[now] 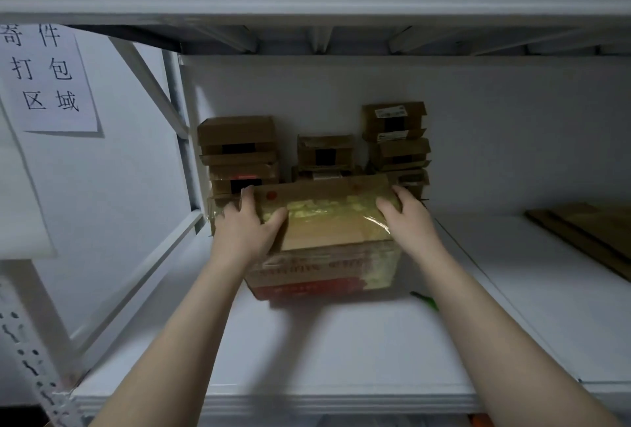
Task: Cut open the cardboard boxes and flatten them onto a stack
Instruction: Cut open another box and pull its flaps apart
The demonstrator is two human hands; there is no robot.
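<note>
Head view looks down onto a white shelf (341, 351) where a cardboard box (327, 222) sits toward the far middle, its top wrapped in shiny yellowish tape and its near face printed in red. The left grip (249, 222), a bare hand, grasps the box at its left top, fingers hooked over the far edge and thumb spread across the taped lid. The right grip (406, 218) grasps the far right corner of the top, fingers curled over the edge. Both forearms reach in from the near edge of the shelf. Behind the box, against the back wall, stand three stacks of smaller cartons: a left stack (239, 150), a lower middle stack (324, 153) and a taller right stack (396, 136), with the big box just in front of them. Far right on the shelf lie flattened cardboard sheets (587, 232), well apart from the box. A small green object (425, 300), too blurred to name, lies near the box's near right corner. On the left hangs a paper sign (47, 78) with printed characters.
</note>
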